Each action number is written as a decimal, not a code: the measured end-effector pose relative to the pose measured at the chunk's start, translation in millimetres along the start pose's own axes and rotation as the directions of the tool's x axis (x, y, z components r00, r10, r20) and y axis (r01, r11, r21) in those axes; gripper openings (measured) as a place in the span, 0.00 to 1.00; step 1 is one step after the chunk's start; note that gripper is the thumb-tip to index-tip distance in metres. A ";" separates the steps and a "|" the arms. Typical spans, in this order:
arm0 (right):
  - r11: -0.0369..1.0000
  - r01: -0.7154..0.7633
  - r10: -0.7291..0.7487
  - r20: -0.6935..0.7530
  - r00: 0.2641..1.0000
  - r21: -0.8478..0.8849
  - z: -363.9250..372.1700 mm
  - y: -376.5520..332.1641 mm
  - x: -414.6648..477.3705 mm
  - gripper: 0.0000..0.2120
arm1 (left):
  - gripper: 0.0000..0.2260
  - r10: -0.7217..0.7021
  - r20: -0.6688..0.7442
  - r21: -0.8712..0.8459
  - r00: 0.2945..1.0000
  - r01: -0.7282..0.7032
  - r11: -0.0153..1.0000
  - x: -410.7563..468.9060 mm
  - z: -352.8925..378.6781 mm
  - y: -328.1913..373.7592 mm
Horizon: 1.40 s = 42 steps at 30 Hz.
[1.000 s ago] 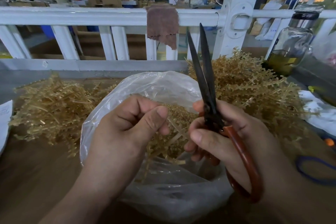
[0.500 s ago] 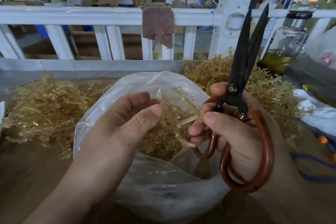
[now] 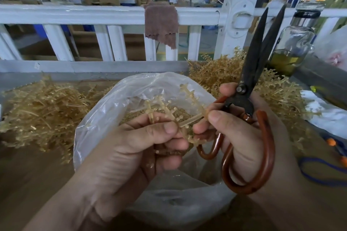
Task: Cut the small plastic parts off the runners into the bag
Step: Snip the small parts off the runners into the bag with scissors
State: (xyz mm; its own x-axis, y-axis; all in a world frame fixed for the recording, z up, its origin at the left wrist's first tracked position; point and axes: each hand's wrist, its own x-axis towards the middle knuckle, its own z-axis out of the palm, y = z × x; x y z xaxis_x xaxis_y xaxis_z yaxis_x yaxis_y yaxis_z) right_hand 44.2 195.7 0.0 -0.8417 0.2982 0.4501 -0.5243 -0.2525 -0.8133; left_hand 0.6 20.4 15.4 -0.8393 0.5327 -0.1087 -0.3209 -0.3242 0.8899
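Your left hand (image 3: 142, 142) grips a runner (image 3: 169, 110) above the bag (image 3: 116, 110); your right hand (image 3: 238, 137) holds the scissors (image 3: 251, 73), blades up, and seems to pinch the stem (image 3: 189, 121) too. Swing the blades down carelessly and you nick your left fingers (image 3: 174, 145) or flick parts (image 3: 189, 97) outside

Clear glossy plastic bag (image 3: 97, 118); matt dark-metal scissors (image 3: 252, 65)

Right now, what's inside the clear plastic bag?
A heap of small tan plastic parts lies inside the clear plastic bag. The left hand and right hand, holding a branched tan runner over its mouth, cover most of the heap and the bag's bottom.
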 end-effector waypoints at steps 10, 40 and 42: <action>0.961 -0.068 0.061 -0.035 0.998 -0.269 -5.7 -4.2 0.6 0.14 | 0.05 0.221 -0.053 0.092 0.974 -0.216 0.972 4.4 6.7 -8.7; 0.283 0.183 0.478 0.304 0.824 -0.941 -25.0 -56.0 11.8 0.20 | 0.10 0.458 -0.252 -0.014 0.853 -0.476 0.879 6.2 -6.0 7.3; 0.250 0.195 0.494 0.298 0.817 -0.948 -25.4 -58.2 12.4 0.20 | 0.09 0.471 -0.260 -0.009 0.843 -0.490 0.871 6.3 -5.4 6.3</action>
State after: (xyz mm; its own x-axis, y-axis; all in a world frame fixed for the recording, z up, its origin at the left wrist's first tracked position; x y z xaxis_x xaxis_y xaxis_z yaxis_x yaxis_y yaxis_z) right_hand 67.5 237.4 43.5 -0.9849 -0.1560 0.0755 -0.1731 0.8680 -0.4653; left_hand -9.1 17.4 18.0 -0.9727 0.0928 0.2127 0.1278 -0.5511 0.8246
